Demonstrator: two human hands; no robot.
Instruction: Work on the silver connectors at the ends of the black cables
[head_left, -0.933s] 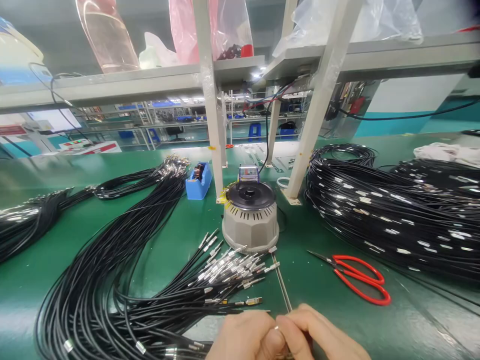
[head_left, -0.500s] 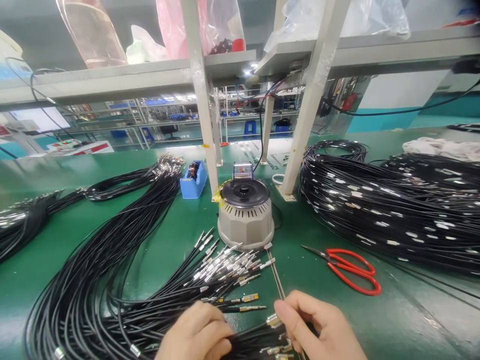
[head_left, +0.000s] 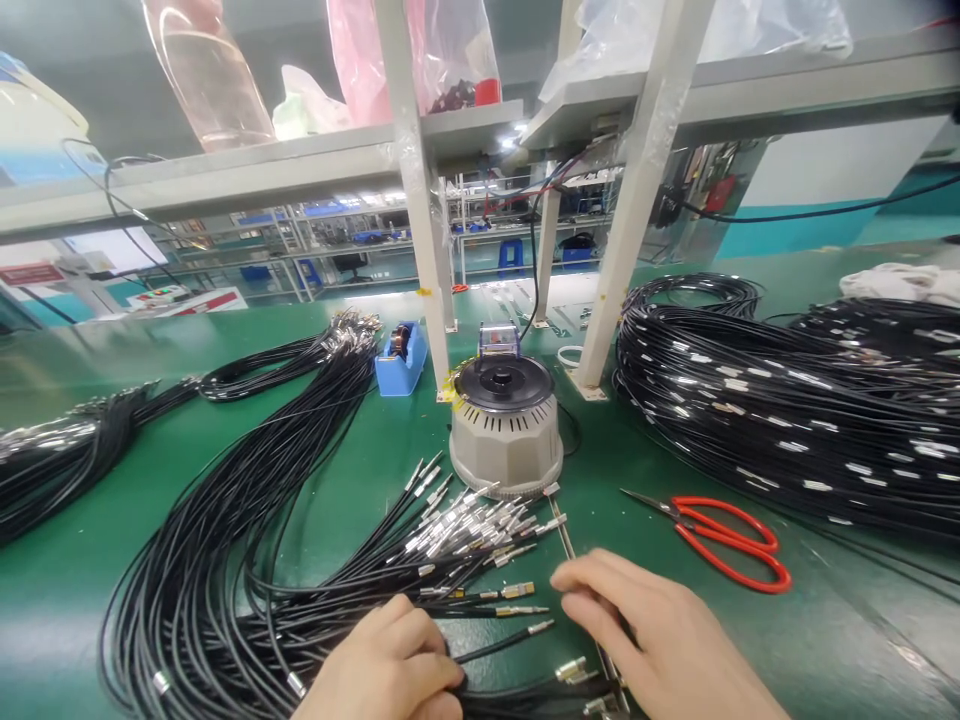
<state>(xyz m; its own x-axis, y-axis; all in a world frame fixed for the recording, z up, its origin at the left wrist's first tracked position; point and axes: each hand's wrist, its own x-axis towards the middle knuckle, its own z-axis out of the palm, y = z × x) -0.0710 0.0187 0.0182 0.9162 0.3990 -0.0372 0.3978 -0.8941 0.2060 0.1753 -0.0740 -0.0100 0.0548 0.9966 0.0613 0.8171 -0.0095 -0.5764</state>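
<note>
My left hand [head_left: 386,670] is at the bottom edge, fingers closed around a bunch of black cables [head_left: 225,560] whose metal connector tips [head_left: 472,530] fan out toward a grey round device. My right hand [head_left: 660,640] hovers just right of it, fingers slightly curled and apart, over a few loose cable ends [head_left: 570,672] with metal tips. It grips nothing that I can see. A thin metal rod [head_left: 564,540] lies on the green bench between the connector tips and my right hand.
A grey round device [head_left: 506,430] stands mid-bench by white shelf posts [head_left: 420,200]. Red-handled scissors [head_left: 720,540] lie to the right. Large coils of black cable [head_left: 787,420] fill the right side. A blue tape dispenser [head_left: 401,360] and more cable bundles [head_left: 75,450] sit left.
My hands, pinched together at first, have parted. The left hand took hold of the cable bunch; the right hand let go of the cable tips and moved up and right.
</note>
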